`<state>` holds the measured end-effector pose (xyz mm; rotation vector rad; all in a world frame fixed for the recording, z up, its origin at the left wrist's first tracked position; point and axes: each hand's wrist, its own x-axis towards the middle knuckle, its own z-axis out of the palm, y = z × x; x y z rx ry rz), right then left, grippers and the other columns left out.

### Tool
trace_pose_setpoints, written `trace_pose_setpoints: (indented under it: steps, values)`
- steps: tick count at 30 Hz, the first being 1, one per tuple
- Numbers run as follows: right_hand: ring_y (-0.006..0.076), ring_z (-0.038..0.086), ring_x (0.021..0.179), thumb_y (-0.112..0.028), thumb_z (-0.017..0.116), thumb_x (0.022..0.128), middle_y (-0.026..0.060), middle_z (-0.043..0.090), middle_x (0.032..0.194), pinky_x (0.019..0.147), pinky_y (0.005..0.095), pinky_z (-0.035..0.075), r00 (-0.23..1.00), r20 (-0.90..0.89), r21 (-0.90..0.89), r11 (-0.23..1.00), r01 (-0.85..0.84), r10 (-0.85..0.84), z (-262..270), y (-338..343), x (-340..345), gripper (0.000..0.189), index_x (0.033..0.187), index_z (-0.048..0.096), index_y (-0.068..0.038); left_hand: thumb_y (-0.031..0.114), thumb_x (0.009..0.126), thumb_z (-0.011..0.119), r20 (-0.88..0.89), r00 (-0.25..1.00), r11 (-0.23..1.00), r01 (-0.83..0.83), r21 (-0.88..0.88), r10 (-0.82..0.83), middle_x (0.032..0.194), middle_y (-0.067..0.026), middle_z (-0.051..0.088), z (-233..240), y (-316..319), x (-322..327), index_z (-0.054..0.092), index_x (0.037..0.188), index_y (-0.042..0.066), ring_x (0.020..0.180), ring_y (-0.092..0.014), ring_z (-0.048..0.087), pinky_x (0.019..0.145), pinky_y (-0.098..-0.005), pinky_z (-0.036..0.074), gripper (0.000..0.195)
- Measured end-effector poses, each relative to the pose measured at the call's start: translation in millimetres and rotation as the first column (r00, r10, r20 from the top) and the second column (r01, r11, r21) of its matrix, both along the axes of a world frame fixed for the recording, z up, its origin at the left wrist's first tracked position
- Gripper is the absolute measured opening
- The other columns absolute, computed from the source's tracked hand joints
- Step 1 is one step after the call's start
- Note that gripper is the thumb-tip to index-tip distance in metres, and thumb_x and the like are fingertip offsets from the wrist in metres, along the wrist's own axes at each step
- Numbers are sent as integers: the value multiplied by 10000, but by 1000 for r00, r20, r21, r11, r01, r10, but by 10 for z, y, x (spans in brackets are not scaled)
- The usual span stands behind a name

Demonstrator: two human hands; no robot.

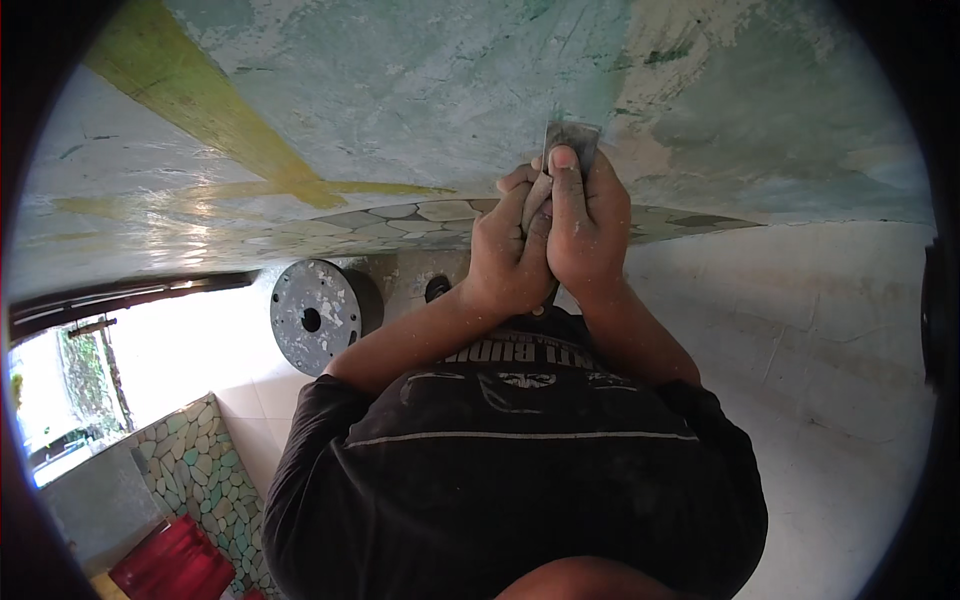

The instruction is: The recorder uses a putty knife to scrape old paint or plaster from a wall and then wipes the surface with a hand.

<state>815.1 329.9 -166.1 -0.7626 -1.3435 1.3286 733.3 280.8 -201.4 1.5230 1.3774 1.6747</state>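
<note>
Both hands meet in front of my chest, close to a wall (pixel 420 97) with worn green-grey paint. A flat metal scraper blade (pixel 573 135) points up at the painted surface. My right hand (pixel 589 217) grips it, the thumb pressed on the face of the blade. Beside it my left hand (pixel 506 240) is closed around the lower part of the same scraper, mostly hidden by the fingers. Dust coats the fingers of both hands. Whether the blade's edge touches the wall cannot be told.
Yellow paint bands (pixel 225 112) cross the wall at left. Below runs a strip of stone-pattern tiles (pixel 397 217). A round grey spool-like object (pixel 315 315) stands left of my arm. A bright doorway, pebble tiling (pixel 195 465) and red cloth (pixel 172 559) lie farther left.
</note>
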Motion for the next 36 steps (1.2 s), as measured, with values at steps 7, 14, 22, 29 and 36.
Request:
trace_pose_setpoints:
  steps: [7, 14, 22, 29, 36]
  values:
    - [175, 682, 694, -204, 481, 1027, 109, 667, 771, 609, 295, 508, 1000, 11, 146, 989, 18, -20, 126, 72, -54, 259, 957, 554, 35, 74, 970, 485, 117, 991, 996, 68, -63, -60, 1179, -244, 639, 174, 6, -46, 536, 1312, -38, 1022, -328, 685, 832, -333, 529, 363]
    - [174, 648, 672, -193, 489, 1021, 99, 653, 758, 615, 303, 501, 1000, -4, 51, 998, 24, -23, 116, 33, -64, 250, 927, 569, 24, 76, 966, 473, -38, 998, 997, -57, 49, 59, 974, -203, 688, 156, 16, -27, 569, 1227, -44, 892, -324, 706, 756, -344, 537, 302]
    - [178, 635, 655, -186, 505, 1012, 105, 656, 759, 618, 309, 494, 1000, -11, 19, 1000, 15, -15, -62, -1, -72, 237, 923, 574, 22, 78, 962, 470, -35, 999, 999, -36, -5, 36, 943, -193, 678, -39, -20, -39, 566, 1216, -56, 860, -300, 698, 740, -338, 532, 302]
    - [142, 633, 632, -176, 500, 1015, 108, 670, 733, 591, 298, 495, 999, 39, 89, 996, 16, -19, 81, 4, -102, 239, 915, 585, 23, 122, 1007, 436, 84, 996, 999, 43, -30, -41, 1133, -176, 635, 98, -56, -79, 498, 1298, -94, 1029, -230, 629, 862, -293, 486, 368]
    - [138, 651, 630, -189, 507, 1016, 106, 680, 708, 579, 283, 496, 1000, 12, 15, 1000, -11, 10, 47, -26, -105, 250, 893, 577, 18, 62, 975, 436, -89, 987, 988, -126, 87, 133, 1047, -214, 664, 86, -44, -18, 540, 1239, -82, 947, -300, 686, 814, -328, 524, 318]
